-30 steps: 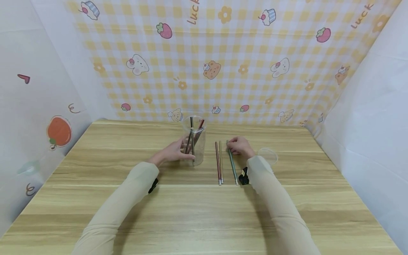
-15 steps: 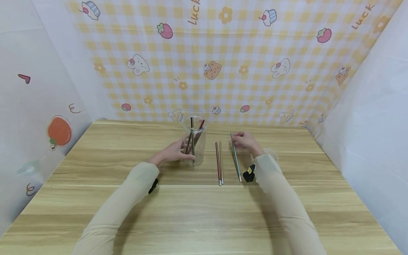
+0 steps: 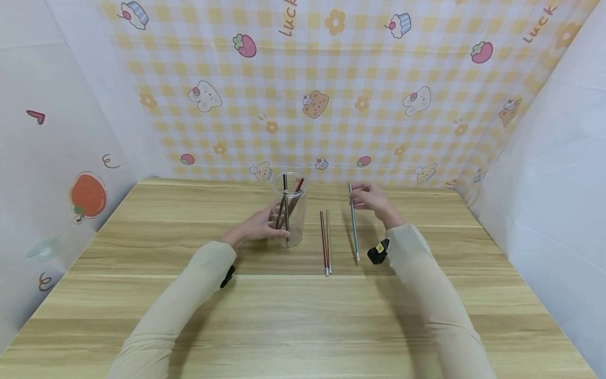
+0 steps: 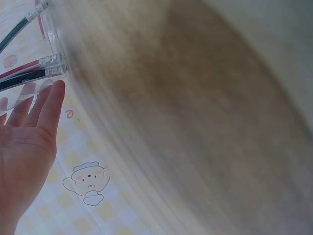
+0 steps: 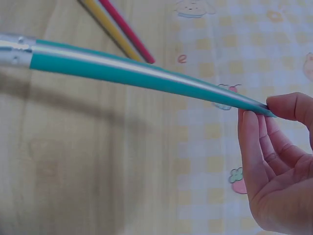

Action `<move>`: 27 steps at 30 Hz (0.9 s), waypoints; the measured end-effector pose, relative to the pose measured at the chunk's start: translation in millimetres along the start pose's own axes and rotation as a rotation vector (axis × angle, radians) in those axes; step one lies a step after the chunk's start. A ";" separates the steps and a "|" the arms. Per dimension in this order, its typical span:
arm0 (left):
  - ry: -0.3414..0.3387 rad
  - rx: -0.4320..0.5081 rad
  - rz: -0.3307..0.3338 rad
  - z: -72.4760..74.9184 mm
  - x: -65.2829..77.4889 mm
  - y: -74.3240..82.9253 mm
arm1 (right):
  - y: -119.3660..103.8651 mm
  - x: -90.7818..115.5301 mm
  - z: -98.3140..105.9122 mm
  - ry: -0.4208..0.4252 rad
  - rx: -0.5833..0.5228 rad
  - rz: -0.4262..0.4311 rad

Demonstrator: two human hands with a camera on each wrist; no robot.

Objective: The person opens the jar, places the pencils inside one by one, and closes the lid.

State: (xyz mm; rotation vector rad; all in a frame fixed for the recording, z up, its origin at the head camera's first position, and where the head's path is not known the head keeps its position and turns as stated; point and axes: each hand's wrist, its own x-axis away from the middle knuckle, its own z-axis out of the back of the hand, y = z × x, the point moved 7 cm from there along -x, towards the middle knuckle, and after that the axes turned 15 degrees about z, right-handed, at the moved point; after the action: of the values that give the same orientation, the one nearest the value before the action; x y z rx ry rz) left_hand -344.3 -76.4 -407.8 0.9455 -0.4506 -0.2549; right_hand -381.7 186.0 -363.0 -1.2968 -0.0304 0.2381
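Observation:
A tall clear plastic cup [image 3: 297, 226] stands upright near the table's back, with several dark and red pencils [image 3: 299, 185] leaning inside. My left hand [image 3: 258, 225] holds it from the left side, the thumb in front and the fingers behind. In the left wrist view, the ferrule ends of the cup's pencils [image 4: 49, 72] show above the fingers. Farther right, my right hand [image 3: 371, 199] pinches a teal pencil [image 3: 354, 226] near its upper end, between thumb and fingertips. Its silver ferrule [image 5: 17, 49] points down toward me, apparently just above the table.
Between cup and right hand, a red pencil [image 3: 324, 239] and a yellow pencil [image 3: 329, 242] lie side by side on the wooden table [image 3: 293, 326]. A checked cloth backdrop [image 3: 331, 131] rises behind the table's back edge. White cloth panels flank both sides.
My right hand has lifted the teal pencil and moved it away from me and slightly right. The clear lid beside the right wrist is now hidden by the sleeve. My left hand stays put.

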 end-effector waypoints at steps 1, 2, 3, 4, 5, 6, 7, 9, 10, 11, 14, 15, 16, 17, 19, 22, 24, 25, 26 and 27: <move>0.000 0.001 0.001 0.0 0.0 -0.1 | -3.3 -0.1 0.5 0.003 -0.002 0.010; -0.001 0.000 0.002 0.0 0.0 -0.1 | -6.6 -0.1 1.2 0.009 -0.002 0.019; -0.002 -0.001 0.002 0.0 0.1 0.0 | -10.0 0.0 1.8 0.017 -0.006 0.029; -0.002 -0.002 0.002 0.1 0.2 0.1 | -13.2 -0.1 2.4 0.023 -0.008 0.037; -0.003 -0.002 0.002 0.1 0.2 0.1 | -16.4 -0.2 3.0 0.030 -0.010 0.045; -0.004 -0.002 0.001 0.1 0.2 0.1 | -19.4 -0.4 3.3 0.036 -0.019 0.051; -0.003 -0.003 0.001 0.2 0.2 0.1 | -22.1 -0.6 3.8 0.040 -0.023 0.056; -0.003 -0.003 0.001 0.3 0.3 0.2 | -27.5 -1.2 4.4 0.045 -0.031 0.066; -0.004 -0.002 0.001 0.2 0.1 -0.1 | -30.5 -1.7 4.4 0.041 -0.030 0.074; -0.005 -0.001 0.002 0.2 0.1 -0.2 | -33.3 -2.1 4.5 0.038 -0.029 0.081; -0.003 0.000 0.005 0.3 0.1 -0.3 | -42.4 -3.3 5.6 0.047 -0.044 0.104; -0.002 0.000 0.006 0.3 0.0 -0.5 | -45.8 -3.8 6.0 0.054 -0.052 0.112; -0.002 0.000 0.007 0.3 0.1 -0.5 | -48.9 -4.3 6.8 0.061 -0.062 0.117; -0.001 0.000 0.008 0.5 0.1 -0.6 | -51.9 -4.7 7.9 0.076 -0.070 0.119; 0.001 -0.002 0.009 0.7 0.1 -0.7 | -58.6 -5.8 9.7 0.101 -0.090 0.127; 0.002 -0.006 0.013 0.8 0.4 -0.9 | -69.5 -7.3 12.3 0.129 -0.107 0.144; 0.003 -0.006 0.014 0.8 0.4 -0.8 | -77.3 -8.0 13.5 0.142 -0.117 0.161; 0.003 -0.004 0.014 0.7 0.3 -0.8 | -81.2 -8.4 14.1 0.150 -0.125 0.168; 0.002 -0.001 0.013 0.6 0.2 -0.6 | -85.0 -8.7 14.8 0.160 -0.131 0.177; 0.003 0.002 0.012 0.5 0.1 -0.4 | -89.0 -8.8 15.2 0.168 -0.138 0.184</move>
State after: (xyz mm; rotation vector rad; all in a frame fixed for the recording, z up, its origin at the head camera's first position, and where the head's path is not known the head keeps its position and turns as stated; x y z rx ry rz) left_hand -344.5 -77.1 -407.9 0.9444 -0.4536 -0.2426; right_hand -378.6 176.5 -272.8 -1.4549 0.2197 0.2879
